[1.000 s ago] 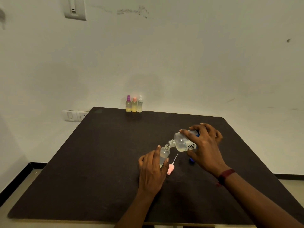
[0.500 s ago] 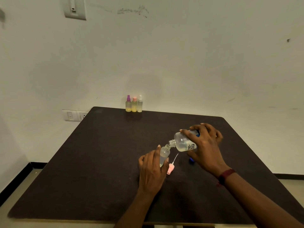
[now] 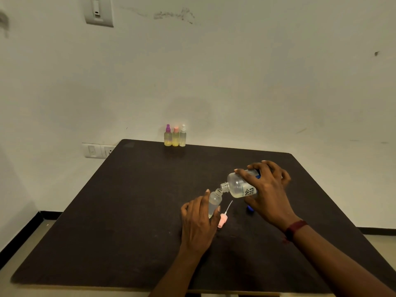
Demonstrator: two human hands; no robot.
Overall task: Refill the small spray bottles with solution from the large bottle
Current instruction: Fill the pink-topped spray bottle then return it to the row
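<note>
**A:** Your large clear bottle [image 3: 240,187] is tipped nearly onto its side, just right of the surface's middle. Its open neck points toward eight o'clock.

**B:** Your right hand [image 3: 270,194] has it. That grip is clamped round the body, with the fingers curled over the top.

**A:** Its mouth meets the open mouth of the small spray bottle [image 3: 214,202], which leans toward one o'clock. You can see pale liquid in its lower part.

**B:** Your left hand [image 3: 198,219] wraps that one, and the grip is closed round it with the thumb on the right side. The hand hides its base, so I cannot tell whether it rests on the surface [image 3: 128,211].

**A:** Just beside your left thumb lies the pink spray head [image 3: 222,220], flat on the surface. Its thin dip tube runs off toward one o'clock.

**B:** A blue cap [image 3: 249,209] shows under your right hand, partly hidden.

**A:** At twelve o'clock, on the far edge, three more spray bottles stand upright in a close row. They are the purple-topped bottle [image 3: 168,136], the pink-topped bottle [image 3: 175,137] and the white-topped bottle [image 3: 182,136].

**B:** The first two hold yellowish liquid, and the third looks paler.

**A:** You wear a dark red wristband [image 3: 295,229] on your right wrist.

**B:** On the wall there is a socket plate [image 3: 98,150] at ten o'clock by the surface's far corner. A switch plate [image 3: 98,10] sits high at eleven o'clock.
</note>
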